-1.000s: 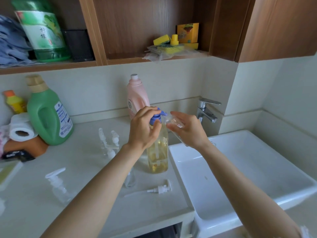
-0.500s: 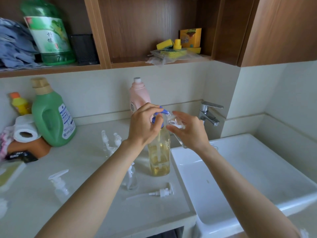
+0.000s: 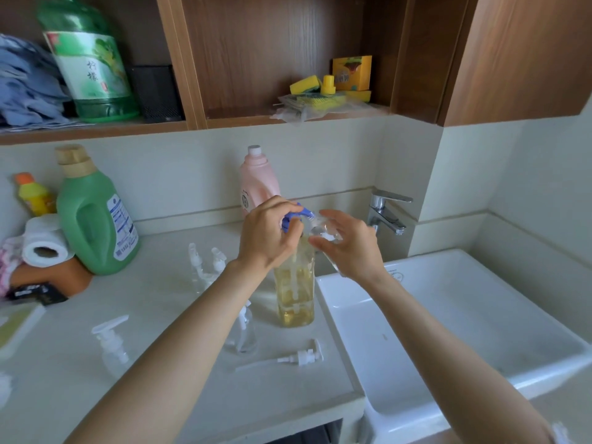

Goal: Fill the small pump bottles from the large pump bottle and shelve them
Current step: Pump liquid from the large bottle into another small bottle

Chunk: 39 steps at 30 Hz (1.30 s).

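Two hands are seen above the bench (image 3: 179, 392), working at the large pump bottle (image 3: 296, 296), which stands upright near the sink (image 3: 448, 331) and is partly filled with yellow liquid. The blue pump head (image 3: 296, 216) is gripped by the left hand (image 3: 269, 235), fingers curled over it. A small clear bottle (image 3: 323, 233) is held tilted in the right hand (image 3: 347, 245), its mouth set just beside the blue nozzle. A loose white pump (image 3: 301, 357) is laid flat on the bench in front of the large bottle. Other small pump bottles (image 3: 112, 344) are stood on the bench to the left.
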Tool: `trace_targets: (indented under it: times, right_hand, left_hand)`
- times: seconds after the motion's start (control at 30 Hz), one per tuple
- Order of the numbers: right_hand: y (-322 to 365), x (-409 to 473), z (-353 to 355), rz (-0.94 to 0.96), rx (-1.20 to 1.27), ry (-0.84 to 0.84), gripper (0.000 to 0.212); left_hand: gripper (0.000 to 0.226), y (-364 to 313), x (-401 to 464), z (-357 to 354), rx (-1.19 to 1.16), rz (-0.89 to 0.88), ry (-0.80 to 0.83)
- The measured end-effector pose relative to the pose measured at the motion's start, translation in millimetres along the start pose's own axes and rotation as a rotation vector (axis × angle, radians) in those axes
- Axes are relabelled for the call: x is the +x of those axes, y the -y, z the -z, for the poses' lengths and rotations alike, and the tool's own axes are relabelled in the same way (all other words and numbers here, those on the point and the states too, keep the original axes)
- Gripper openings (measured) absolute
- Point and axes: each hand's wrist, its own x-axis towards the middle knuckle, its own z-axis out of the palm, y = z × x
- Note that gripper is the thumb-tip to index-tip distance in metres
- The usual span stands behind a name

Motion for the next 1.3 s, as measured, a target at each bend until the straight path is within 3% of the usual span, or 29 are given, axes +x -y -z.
trace_targets:
  times: [0.77,1.17,1.3]
  right_hand:
    - [-9,-2,-5,-0.026,0.063,-0.037,0.05]
    - [-4,2,0,0.006,0.138,-0.017,0.049]
    - [0,2,-2,0.0,0.169,-0.019,0.06]
  left_hand:
    - [0.03,11,-7,-6,0.048,-0.041,-0.03]
    - [0.045,-3,12,8,0.108,-0.015,0.04]
    - [0.04,-1,7,5,0.075,-0.024,0.011]
